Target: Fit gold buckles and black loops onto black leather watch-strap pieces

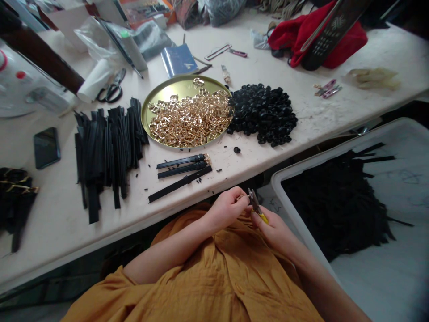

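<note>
My right hand (275,230) is closed round small yellow-handled pliers (256,205), held in front of my lap below the table edge. My left hand (228,208) is pinched on a small piece at the pliers' jaws; I cannot make out what it is. On the table above lie three black straps (182,172), two with gold buckles. Behind them sits a round gold tray (161,96) heaped with gold buckles (191,118), and a pile of black loops (263,114) beside it. A stack of black strap pieces (107,147) lies to the left.
A white bin (385,268) holding black straps stands at my right. A phone (47,146), scissors (112,89), a blue booklet (179,59) and red cloth (311,36) lie on the table. A sewing machine (20,85) is at far left.
</note>
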`<state>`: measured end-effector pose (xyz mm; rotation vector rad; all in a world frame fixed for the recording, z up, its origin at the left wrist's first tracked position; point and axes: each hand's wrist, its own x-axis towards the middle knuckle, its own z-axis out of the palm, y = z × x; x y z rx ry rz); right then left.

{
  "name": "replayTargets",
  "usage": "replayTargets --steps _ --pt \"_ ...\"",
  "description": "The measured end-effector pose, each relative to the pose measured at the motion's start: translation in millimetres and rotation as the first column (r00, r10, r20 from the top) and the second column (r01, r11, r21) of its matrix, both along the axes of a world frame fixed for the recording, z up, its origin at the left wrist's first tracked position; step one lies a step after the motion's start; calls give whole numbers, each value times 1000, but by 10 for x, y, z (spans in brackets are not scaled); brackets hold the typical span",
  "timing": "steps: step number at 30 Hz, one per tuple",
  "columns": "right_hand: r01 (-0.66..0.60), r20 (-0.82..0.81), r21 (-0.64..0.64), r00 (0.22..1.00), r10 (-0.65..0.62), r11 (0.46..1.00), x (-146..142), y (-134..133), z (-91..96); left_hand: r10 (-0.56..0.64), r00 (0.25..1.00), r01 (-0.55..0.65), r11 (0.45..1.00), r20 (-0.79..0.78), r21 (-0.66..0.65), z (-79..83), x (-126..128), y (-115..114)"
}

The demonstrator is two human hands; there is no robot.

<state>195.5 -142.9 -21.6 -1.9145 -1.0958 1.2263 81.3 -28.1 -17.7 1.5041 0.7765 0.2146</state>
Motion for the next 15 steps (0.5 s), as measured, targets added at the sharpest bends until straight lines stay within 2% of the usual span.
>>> replayTargets --steps 3,7,9,11,13,15 --pt "-39 64 -26 997 41 999 -11 -3 10 -33 998 38 994 -47 99 36 -5 5" --pt "-30 96 -57 995 35 998 -19 -23 -14 -67 993 89 965 -96 246 70 -5 -6" --pt "-3 6 -33 1000 3 999 -31 -43 -43 -70 993 96 955 -98 282 58 6 -23" --pt "41 -182 -27 982 -45 999 -55 -67 -73 -57 994 80 961 -92 265 31 32 -48" --pt "93 -381 -83 917 -117 992 -85 -93 -94 -37 994 60 974 -105 220 0 74 -81" --pt "139 -463 -142 866 -190 980 -104 -113 -106 -31 990 60 975 -137 214 -25 124 -116"
